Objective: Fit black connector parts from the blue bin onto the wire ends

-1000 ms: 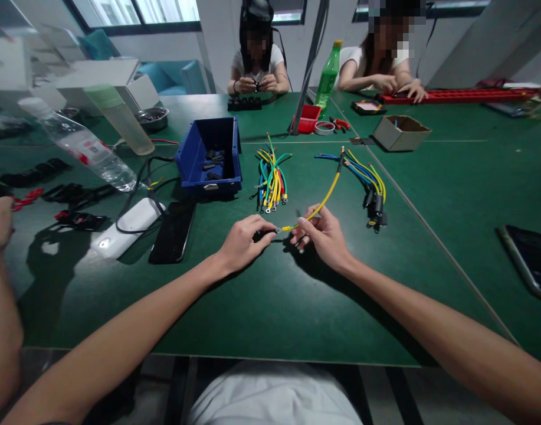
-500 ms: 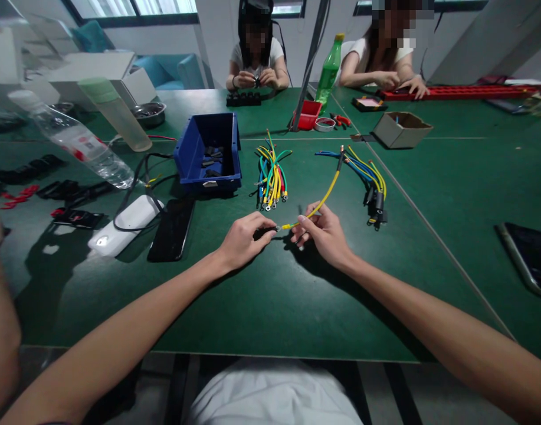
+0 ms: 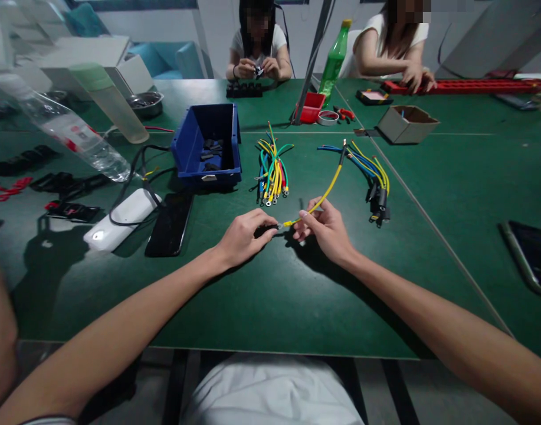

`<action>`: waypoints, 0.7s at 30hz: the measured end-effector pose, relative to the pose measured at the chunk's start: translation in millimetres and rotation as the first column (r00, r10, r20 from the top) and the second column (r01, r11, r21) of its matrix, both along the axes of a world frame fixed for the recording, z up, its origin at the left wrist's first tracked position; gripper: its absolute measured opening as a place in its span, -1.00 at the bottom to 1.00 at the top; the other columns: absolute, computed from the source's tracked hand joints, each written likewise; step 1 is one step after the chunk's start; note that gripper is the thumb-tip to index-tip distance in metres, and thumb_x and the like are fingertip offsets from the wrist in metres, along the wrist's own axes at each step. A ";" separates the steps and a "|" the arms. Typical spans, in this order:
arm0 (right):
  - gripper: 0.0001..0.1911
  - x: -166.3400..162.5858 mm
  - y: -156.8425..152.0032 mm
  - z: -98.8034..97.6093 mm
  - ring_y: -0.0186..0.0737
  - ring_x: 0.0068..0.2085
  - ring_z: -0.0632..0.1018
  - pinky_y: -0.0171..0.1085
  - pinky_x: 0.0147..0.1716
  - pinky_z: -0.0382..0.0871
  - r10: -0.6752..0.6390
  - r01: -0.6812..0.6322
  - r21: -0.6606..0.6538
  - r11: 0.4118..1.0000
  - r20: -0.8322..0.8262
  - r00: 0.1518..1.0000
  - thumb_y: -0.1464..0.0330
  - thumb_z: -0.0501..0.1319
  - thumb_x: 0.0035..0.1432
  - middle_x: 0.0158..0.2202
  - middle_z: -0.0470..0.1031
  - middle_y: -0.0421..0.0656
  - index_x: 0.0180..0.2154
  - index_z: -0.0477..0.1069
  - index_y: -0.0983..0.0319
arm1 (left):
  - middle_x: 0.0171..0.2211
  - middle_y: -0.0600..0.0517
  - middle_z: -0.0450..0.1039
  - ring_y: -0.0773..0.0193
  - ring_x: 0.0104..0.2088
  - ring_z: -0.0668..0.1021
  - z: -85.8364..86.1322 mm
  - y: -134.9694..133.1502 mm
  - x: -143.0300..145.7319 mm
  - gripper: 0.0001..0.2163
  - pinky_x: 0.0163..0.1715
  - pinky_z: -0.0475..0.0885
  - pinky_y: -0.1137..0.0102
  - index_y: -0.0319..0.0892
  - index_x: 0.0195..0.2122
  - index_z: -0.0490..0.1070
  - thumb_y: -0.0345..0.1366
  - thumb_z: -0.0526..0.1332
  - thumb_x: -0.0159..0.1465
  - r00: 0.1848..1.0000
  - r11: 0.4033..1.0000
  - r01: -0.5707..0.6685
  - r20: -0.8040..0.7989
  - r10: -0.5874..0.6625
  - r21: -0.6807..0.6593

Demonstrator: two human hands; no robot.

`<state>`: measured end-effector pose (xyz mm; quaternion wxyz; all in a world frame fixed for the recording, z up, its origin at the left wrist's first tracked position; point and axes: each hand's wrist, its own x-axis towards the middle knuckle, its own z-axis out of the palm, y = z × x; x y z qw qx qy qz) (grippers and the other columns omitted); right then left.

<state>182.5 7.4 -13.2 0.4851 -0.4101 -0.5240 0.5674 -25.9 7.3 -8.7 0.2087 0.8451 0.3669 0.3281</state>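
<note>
My right hand [image 3: 325, 230] pinches a yellow wire [image 3: 327, 192] close to its ring-terminal end, and the wire arcs up and away over the green table [image 3: 274, 295]. My left hand [image 3: 243, 236] is closed on a small black part [image 3: 265, 231] held right against the wire's metal tip. Both hands hover just above the table, almost touching. Beyond them lies a bundle of coloured wires [image 3: 272, 168]. To the right sits a second bundle of wires with black connectors [image 3: 374, 177].
A blue bin [image 3: 208, 144] with black parts stands beyond my left hand. A black phone [image 3: 170, 224], a white power bank [image 3: 117, 218], bottles [image 3: 75, 139] and black parts lie left. Two people work across the table near a cardboard box [image 3: 405, 123]. A tablet [image 3: 529, 254] lies right.
My hands keep their grip and stay nearly still, the wire tip staying at the black part. The view has tilted down a little, so everything sits slightly higher.
</note>
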 end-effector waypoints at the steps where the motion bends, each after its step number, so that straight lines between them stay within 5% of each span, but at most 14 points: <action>1: -0.66 -0.1 0.0 0.4 -0.27 -0.57 0.55 -0.34 -0.63 0.41 0.000 0.000 -0.001 1.000 -0.001 1.000 0.16 0.25 0.10 -0.54 0.47 -0.30 -0.28 0.11 0.14 | -0.29 -0.03 0.49 0.30 -0.29 0.51 0.1 0.1 0.0 -0.88 -0.27 0.42 0.39 -0.23 -0.22 0.45 -0.36 0.17 0.27 1.000 1.000 -0.001 0.001 0.001 -0.001; 21: -0.64 -1.1 -0.7 1.9 -0.28 -0.58 0.54 -0.33 -0.62 0.42 0.002 -0.002 -0.013 1.000 -0.031 1.000 0.16 0.27 0.06 -0.56 0.46 -0.32 -0.30 0.11 0.14 | -0.31 -0.02 0.49 0.31 -0.32 0.50 1.2 -0.7 1.0 -0.87 -0.29 0.41 0.40 -0.23 -0.21 0.46 -0.33 0.17 0.28 1.000 1.000 0.010 0.010 -0.010 -0.021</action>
